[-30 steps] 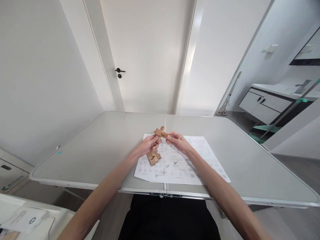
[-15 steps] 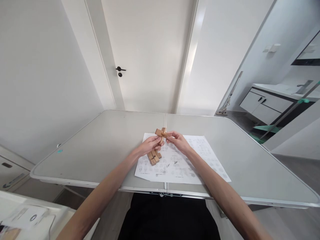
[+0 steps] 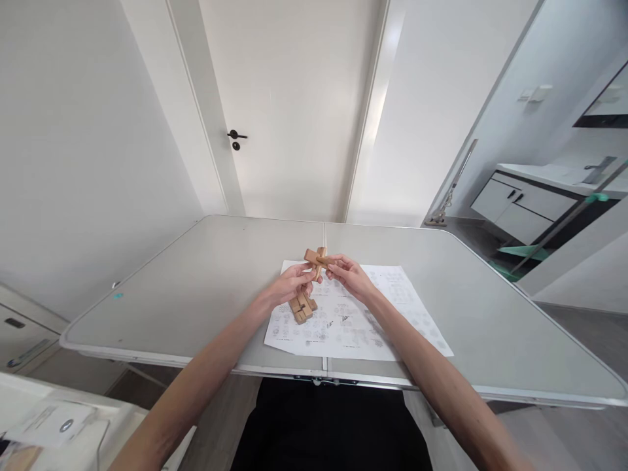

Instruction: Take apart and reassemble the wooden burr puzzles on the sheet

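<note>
Swung slightly steeper, one bar of my crossed wooden pieces (image 3: 313, 257); still mid-handling, then. Nearest, blocks (image 3: 301, 309) rest on the printed sheet (image 3: 338, 341); beyond, raised above it, my left hand (image 3: 290, 286) grips the cross low, my right hand (image 3: 354, 276), fingers closed, pinches its right end.
</note>
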The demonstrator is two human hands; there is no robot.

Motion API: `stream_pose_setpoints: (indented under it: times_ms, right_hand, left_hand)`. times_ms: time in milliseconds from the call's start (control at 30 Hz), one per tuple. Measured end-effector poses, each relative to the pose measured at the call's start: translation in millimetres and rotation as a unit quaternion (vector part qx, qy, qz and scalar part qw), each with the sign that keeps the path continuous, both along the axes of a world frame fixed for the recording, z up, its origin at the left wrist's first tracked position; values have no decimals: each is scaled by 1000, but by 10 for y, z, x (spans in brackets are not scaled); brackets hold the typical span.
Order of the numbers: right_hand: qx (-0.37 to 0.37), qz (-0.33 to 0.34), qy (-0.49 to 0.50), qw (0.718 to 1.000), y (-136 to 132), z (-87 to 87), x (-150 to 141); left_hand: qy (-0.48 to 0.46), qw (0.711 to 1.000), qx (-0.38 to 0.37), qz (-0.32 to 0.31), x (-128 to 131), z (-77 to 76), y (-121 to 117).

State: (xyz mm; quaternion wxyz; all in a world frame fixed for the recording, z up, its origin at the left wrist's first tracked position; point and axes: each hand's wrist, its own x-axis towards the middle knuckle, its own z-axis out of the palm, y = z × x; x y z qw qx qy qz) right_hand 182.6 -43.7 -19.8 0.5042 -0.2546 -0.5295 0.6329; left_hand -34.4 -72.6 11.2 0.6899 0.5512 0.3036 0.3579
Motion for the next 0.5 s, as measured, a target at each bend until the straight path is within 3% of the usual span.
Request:
stream_pose_setpoints:
  times_ms: [500]
  right_hand:
    - [12, 53, -9, 998, -11, 22, 28]
  left_hand:
    - [-52, 997, -38, 29, -14, 1, 33]
